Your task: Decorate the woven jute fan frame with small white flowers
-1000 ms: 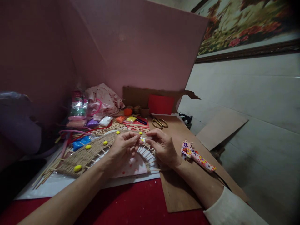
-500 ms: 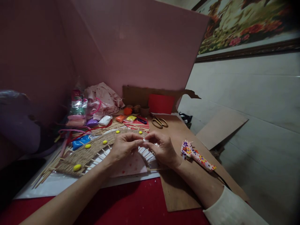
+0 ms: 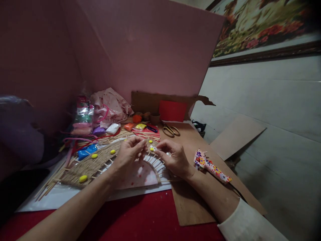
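Note:
A fan-shaped piece (image 3: 82, 165) lies on the table, its curved band wrapped in brown twine over thin sticks, with pink dotted fabric (image 3: 140, 177) on its inner part. Several yellow clay dots (image 3: 94, 156) sit along the band. Small white clay bits (image 3: 151, 146) cluster beside a yellow dot near its right side. Right at this cluster, the thumb and forefinger of my right hand (image 3: 174, 159) pinch a small white piece. My left hand (image 3: 130, 152) hovers over the band, its fingertips pressed together; anything between them is too small to make out.
Packets of coloured clay (image 3: 113, 128), thin sticks and pink fabric (image 3: 111, 105) lie behind the fan. Gold-handled scissors (image 3: 171, 130) rest on brown cardboard (image 3: 195, 207). A flower-patterned glue gun (image 3: 210, 167) lies right of my right hand. A red card (image 3: 173, 111) leans at the back.
My hands were together with a white bit between their fingertips. They have parted: the left has drawn slightly left, and the white bits beside a yellow dot now show.

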The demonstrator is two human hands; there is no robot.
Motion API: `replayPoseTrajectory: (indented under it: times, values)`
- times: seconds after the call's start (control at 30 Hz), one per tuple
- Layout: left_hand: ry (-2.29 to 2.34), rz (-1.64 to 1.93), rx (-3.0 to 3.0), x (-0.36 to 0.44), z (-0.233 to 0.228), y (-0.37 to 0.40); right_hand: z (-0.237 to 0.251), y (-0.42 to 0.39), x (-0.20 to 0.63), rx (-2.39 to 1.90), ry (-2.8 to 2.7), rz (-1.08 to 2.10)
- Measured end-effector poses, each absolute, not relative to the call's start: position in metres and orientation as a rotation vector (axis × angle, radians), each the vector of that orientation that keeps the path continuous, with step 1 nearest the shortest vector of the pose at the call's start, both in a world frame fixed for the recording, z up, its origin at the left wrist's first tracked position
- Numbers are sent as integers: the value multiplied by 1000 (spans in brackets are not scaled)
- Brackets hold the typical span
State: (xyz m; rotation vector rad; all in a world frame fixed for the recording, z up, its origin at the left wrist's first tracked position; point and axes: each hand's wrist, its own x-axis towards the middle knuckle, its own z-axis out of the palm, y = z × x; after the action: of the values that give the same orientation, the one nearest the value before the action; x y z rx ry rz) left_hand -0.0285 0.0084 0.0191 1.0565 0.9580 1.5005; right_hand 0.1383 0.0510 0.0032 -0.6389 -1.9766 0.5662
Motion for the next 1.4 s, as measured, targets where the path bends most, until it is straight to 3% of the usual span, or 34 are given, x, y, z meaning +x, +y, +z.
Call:
replayPoseTrajectory:
  times: [1.4]
  values:
    - [815,1382,873,-28,18,9,4,52,140,-558,-1891,501]
